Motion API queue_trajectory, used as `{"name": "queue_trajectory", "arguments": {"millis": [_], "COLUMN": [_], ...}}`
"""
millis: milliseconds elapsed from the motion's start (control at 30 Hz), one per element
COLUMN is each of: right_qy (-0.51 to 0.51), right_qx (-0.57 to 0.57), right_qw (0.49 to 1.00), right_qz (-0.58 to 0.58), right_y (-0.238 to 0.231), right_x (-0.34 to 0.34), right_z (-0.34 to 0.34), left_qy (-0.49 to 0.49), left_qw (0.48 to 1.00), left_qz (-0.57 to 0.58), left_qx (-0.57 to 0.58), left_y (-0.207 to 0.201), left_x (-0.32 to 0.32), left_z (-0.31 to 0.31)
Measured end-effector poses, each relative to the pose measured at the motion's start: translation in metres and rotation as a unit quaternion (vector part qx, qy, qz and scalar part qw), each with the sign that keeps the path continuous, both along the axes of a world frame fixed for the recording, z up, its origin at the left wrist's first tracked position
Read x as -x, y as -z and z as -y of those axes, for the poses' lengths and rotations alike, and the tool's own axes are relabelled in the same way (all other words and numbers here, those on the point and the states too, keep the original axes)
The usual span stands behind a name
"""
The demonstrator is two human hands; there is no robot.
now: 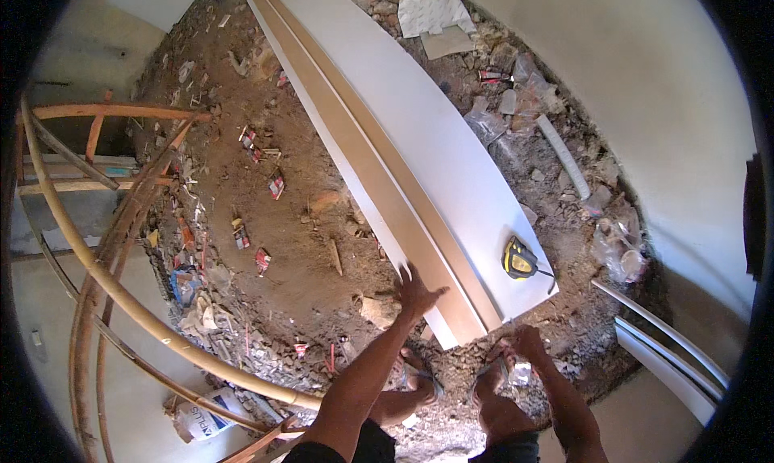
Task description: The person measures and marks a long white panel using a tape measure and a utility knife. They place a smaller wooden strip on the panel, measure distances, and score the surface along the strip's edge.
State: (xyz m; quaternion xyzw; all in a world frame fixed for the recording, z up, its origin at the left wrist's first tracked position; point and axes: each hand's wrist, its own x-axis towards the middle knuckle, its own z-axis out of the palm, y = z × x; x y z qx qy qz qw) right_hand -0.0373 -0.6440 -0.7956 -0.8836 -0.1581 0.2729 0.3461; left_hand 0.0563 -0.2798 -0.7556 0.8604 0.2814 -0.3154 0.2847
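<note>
A long white board (387, 84) stretches away from my feet across the dirt floor. Lengthwise along its left part lie narrow brown-faced strips (379, 173) with pale edges. My left hand (419, 295) rests on the near end of these strips, fingers spread. Just off the board's near end is my right hand (529, 344), its fingers curled together; whatever they hold, if anything, is too small to make out. A yellow and black tape measure (520, 259) sits on the white board near its right corner.
Wooden and bamboo poles (161, 326) form a frame at the left. Crumpled packets (276, 184) and rubble litter the floor. Along the right wall lie a white tube (563, 156), plastic bags (619, 249) and pale lengths of trim (665, 366). A white sack (211, 415) lies at lower left.
</note>
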Motion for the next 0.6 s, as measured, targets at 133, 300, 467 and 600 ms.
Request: {"name": "queue_trajectory", "arguments": {"millis": [133,300,467,600], "right_qy": [0.032,-0.111,-0.073,0.008], "right_qx": [0.098,0.131,0.241,0.243], "right_qw": [0.993,0.981,0.952,0.942], "right_qz": [-0.060,-0.085,-0.175,-0.231], "right_y": [-0.080,-0.138,-0.181,-0.236], "right_x": [-0.015,-0.033,-0.045,-0.125], "right_z": [0.015,0.013,-0.015,-0.104], "left_qy": [0.118,0.106,-0.038,-0.018], "left_qw": [0.991,0.973,0.971,0.967], "left_qz": [0.063,-0.185,-0.128,0.052], "left_qx": [-0.004,0.087,0.199,0.248], "left_y": [-0.030,-0.123,-0.151,-0.145], "left_x": [0.110,0.155,0.155,0.092], "left_z": [0.026,0.039,0.016,-0.053]}}
